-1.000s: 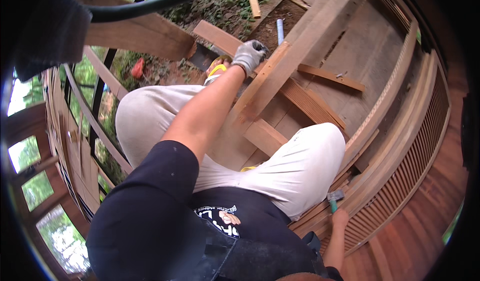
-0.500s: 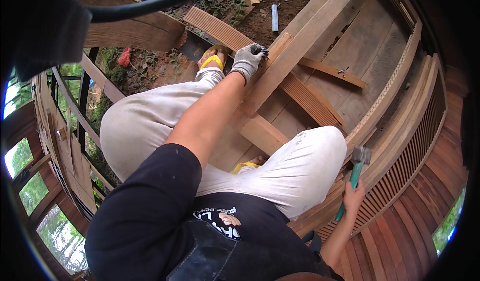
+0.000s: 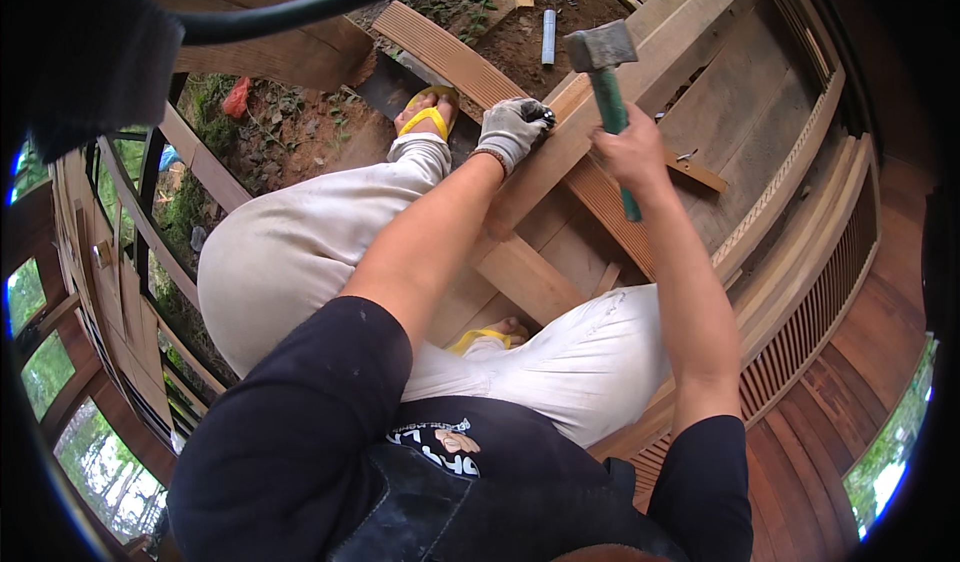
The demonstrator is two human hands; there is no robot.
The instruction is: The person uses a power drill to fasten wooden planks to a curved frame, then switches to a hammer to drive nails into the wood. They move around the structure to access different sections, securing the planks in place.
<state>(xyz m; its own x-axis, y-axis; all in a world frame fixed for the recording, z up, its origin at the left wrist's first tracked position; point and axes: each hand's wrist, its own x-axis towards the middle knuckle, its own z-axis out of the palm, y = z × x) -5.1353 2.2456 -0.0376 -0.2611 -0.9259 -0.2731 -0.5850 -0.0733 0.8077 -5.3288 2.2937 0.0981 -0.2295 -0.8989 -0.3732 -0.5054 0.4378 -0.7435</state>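
My right hand point(image 3: 630, 152) is wrapped round the green handle of a hammer point(image 3: 600, 48), its blocky grey metal head raised above the long wooden beam point(image 3: 690, 20). In a grey-white glove, my left hand point(image 3: 513, 130) is closed at the beam's left side. Its fingertips look dark, and what they pinch, if anything, is too small to make out. Under the beam, crossing it, runs a grooved plank point(image 3: 440, 50), which shows again on the other side point(image 3: 610, 210). The left glove lies over this plank close to the crossing.
A grey-blue tube point(image 3: 548, 38) lies on the soil beyond the beam. A short wood strip with a metal piece point(image 3: 700, 174) rests on boards at right. A slatted wooden panel point(image 3: 800, 347) curves along the right. My feet in yellow sandals point(image 3: 428, 114) stand among the lumber.
My right hand has swung the hammer up from low at the right to above the beam. The gloved left hand remains at the beam, shifted slightly in the picture.
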